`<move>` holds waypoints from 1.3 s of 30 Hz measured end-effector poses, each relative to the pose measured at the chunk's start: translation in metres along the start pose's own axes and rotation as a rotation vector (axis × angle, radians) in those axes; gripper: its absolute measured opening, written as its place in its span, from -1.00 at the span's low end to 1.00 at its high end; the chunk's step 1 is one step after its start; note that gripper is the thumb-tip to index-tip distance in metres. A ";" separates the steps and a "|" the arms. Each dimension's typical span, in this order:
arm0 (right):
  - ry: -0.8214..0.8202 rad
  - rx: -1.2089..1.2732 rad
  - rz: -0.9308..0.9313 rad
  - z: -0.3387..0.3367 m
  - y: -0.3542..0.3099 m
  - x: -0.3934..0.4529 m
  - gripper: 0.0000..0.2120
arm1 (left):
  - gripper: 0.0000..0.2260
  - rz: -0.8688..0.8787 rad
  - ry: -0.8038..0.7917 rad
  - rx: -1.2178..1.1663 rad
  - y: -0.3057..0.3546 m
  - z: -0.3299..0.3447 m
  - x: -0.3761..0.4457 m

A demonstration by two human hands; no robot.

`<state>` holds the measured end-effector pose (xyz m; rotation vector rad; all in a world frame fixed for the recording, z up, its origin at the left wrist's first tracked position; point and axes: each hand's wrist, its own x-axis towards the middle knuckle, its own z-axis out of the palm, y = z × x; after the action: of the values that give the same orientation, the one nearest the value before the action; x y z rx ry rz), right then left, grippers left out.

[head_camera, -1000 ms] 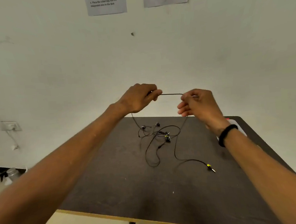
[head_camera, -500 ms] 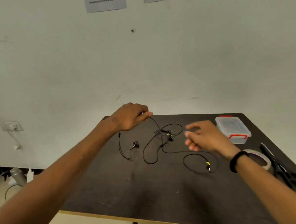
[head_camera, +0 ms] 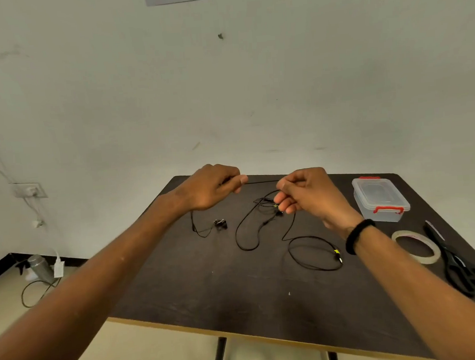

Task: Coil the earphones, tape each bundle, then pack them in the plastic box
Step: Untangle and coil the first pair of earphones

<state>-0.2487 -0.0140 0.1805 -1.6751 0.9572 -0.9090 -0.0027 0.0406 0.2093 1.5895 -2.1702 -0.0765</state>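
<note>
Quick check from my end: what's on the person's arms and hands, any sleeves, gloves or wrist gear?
Both forearms are bare to the frame's edge, with no sleeves in view. The left hand wears no glove, ring or band. The right hand is ungloved too, and a plain black band circles the right wrist.

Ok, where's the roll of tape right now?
The clear roll of tape lies flat on the right side of the dark table, between the lidded plastic box and the black scissors.

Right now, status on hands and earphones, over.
Left hand and right hand pinch earphone cable taut between them. Nothing coiled. Plastic box lidded. Nothing in the way.
</note>
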 end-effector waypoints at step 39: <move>0.191 -0.168 -0.077 -0.003 0.013 -0.014 -0.80 | -0.60 -0.099 -0.019 -0.233 -0.015 0.031 -0.027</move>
<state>-0.2597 -0.0053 0.1673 -1.8001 1.1296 -1.0809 0.0055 0.0539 0.1685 1.5646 -2.0119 -0.3630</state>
